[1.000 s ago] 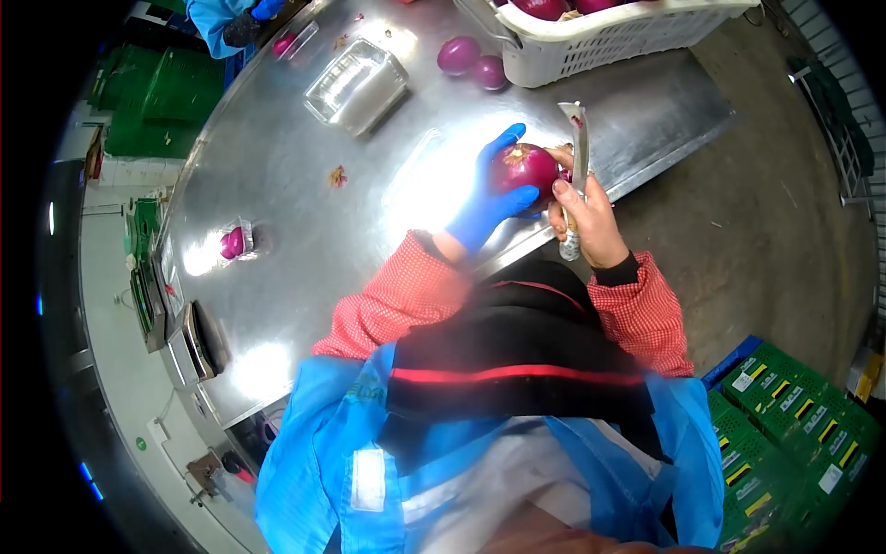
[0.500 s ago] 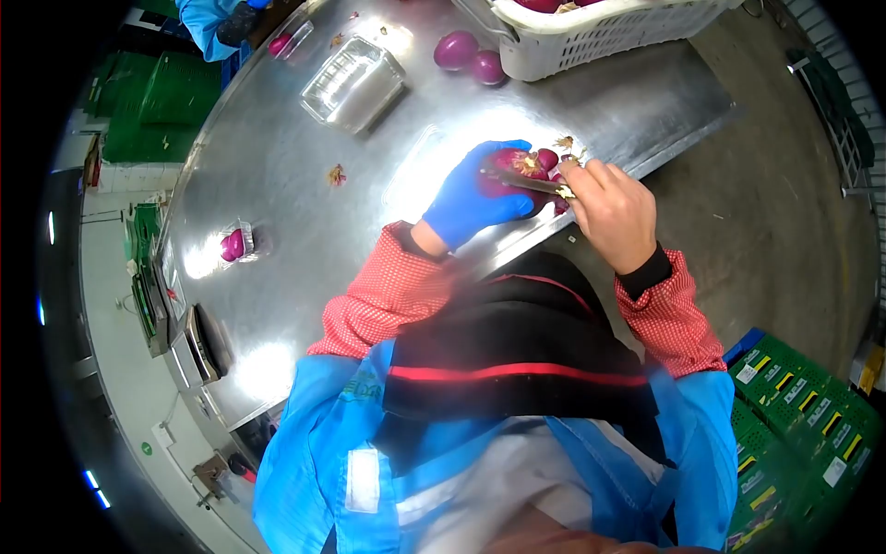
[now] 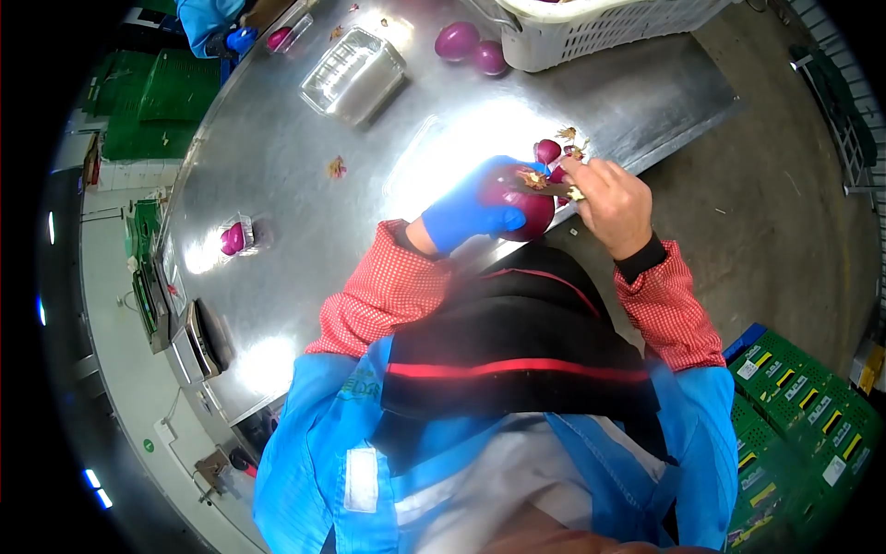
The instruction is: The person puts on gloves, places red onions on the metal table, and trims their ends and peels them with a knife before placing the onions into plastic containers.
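My left hand [image 3: 466, 210], in a blue glove, is closed around a large red onion [image 3: 531, 214] near the front edge of the metal table [image 3: 305, 231]. A dry, pale brown end shows on the upper side of the onion. My bare right hand [image 3: 616, 205] grips a small knife [image 3: 551, 189], its blade lying against the onion by that dry end. Most of the knife's handle is hidden in my fingers. Just beyond the two hands are red onion pieces [image 3: 547, 150] and dry trimmings [image 3: 567, 134].
A white basket [image 3: 609, 42] stands at the table's far right, beside two red onions [image 3: 457, 42]. Clear plastic trays [image 3: 353, 78] sit at the far middle. A small tray with red onion [image 3: 233, 239] lies left. A co-worker's gloved hand [image 3: 242, 39] is at top left. Green crates [image 3: 803, 415] stand right.
The onion has turned and dropped slightly towards me in my left hand, showing more of its smooth side. My right hand and the knife have shifted only slightly. The co-worker's gloved hand has moved.
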Motion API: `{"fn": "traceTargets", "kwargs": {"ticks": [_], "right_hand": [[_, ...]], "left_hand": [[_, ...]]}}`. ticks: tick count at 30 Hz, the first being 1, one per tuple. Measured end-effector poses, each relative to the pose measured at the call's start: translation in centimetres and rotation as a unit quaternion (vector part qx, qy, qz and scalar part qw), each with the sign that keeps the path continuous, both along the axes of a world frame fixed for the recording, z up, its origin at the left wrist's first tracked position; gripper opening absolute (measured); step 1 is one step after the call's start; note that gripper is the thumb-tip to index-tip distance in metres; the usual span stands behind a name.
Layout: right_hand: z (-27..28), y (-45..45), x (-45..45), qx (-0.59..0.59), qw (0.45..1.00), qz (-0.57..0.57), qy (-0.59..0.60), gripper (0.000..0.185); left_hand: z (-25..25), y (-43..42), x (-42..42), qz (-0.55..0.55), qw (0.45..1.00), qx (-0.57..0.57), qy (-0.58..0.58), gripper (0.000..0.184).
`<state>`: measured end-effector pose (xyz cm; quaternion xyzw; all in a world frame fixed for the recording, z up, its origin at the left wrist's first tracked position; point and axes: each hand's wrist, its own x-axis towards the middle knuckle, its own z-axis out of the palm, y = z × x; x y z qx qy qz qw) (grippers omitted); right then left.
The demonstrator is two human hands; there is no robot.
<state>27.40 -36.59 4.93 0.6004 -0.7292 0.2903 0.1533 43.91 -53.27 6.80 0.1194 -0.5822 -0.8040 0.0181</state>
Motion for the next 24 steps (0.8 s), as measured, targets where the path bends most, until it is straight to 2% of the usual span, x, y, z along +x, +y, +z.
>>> {"fn": "traceTargets", "kwargs": {"ticks": [5,8,12,14,16,18,19,22,24], "right_hand": [[-2.1,1.9,-2.2,-0.031,0.996,-0.075,-0.031,0.033],[-0.8,1.7,-1.0,-0.042,0.993,-0.087,-0.068,0.034],[1.6,0.9,1.9,-0.04,0.991,-0.067,-0.108,0.033],[1.7,0.9,2.7,-0.029,0.989,-0.06,-0.135,0.031],[2.0,0.4,3.2,-0.056,0.967,-0.039,-0.245,0.032],[3.2,-0.2,3.9,-0.066,0.946,-0.045,-0.314,0.033],[3.0,-0.8,3.9,-0.1,0.95,-0.04,-0.295,0.032],[2.4,-1.0,3.4,-0.063,0.953,-0.036,-0.294,0.024],[1.3,-1.0,2.8,-0.069,0.932,-0.062,-0.351,0.017]], "left_hand": [[1.9,-0.4,0.2,0.001,0.997,-0.012,0.075,0.068],[-0.3,-0.5,0.0,0.075,0.991,-0.099,0.052,0.064],[-1.2,1.0,-0.9,0.185,0.943,-0.277,0.019,0.074],[-1.2,1.4,-1.2,0.215,0.922,-0.321,0.021,0.081],[-2.0,1.5,-1.5,0.244,0.887,-0.388,0.049,0.083],[-1.6,2.0,-1.6,0.234,0.879,-0.414,0.042,0.081],[-1.4,2.3,-1.7,0.227,0.874,-0.427,0.039,0.079],[-1.1,3.0,-2.1,0.233,0.878,-0.418,0.013,0.081],[-0.1,2.8,-1.9,0.232,0.845,-0.48,0.038,0.082]]}}
